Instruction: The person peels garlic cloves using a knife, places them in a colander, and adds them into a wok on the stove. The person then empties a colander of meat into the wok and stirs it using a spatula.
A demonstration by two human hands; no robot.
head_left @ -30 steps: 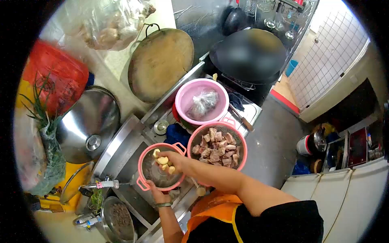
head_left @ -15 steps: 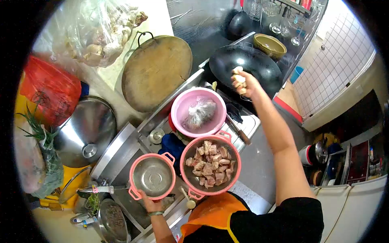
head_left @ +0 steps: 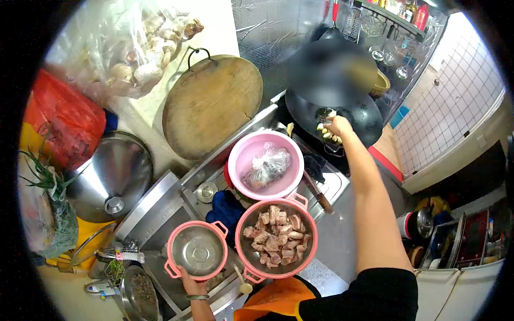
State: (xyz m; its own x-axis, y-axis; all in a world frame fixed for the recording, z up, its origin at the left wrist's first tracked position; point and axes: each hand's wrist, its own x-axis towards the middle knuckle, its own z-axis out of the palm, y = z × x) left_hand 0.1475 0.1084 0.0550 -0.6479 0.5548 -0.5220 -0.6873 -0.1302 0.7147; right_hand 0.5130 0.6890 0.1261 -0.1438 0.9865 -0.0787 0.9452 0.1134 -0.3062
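My right hand (head_left: 340, 128) reaches over the near edge of a black wok (head_left: 367, 117), fingers curled round several pale pieces (head_left: 327, 132), garlic cloves or ginger chunks. Some dark matter lies in the wok beneath the fingers. My left hand (head_left: 191, 282) grips the lower rim of a small pink-rimmed strainer (head_left: 199, 250) over the sink. Nothing lies in that strainer. Beside it, a larger pink-rimmed strainer (head_left: 313, 238) holds chunks of meat (head_left: 276, 235). A pink basin (head_left: 235, 171) with a tied plastic bag (head_left: 269, 165) stands between that meat and the wok.
A round wooden chopping board (head_left: 214, 107) and a large metal lid (head_left: 110, 179) lie left. A knife handle (head_left: 319, 198) sticks out beside the basin. A blue cloth (head_left: 226, 211) lies at the sink (head_left: 168, 222). A blurred patch hides the wok's far part.
My right hand has come lower over the wok and its fingers have turned downward, with the pale pieces still in them. The left hand still holds the small strainer. The view has shifted slightly.
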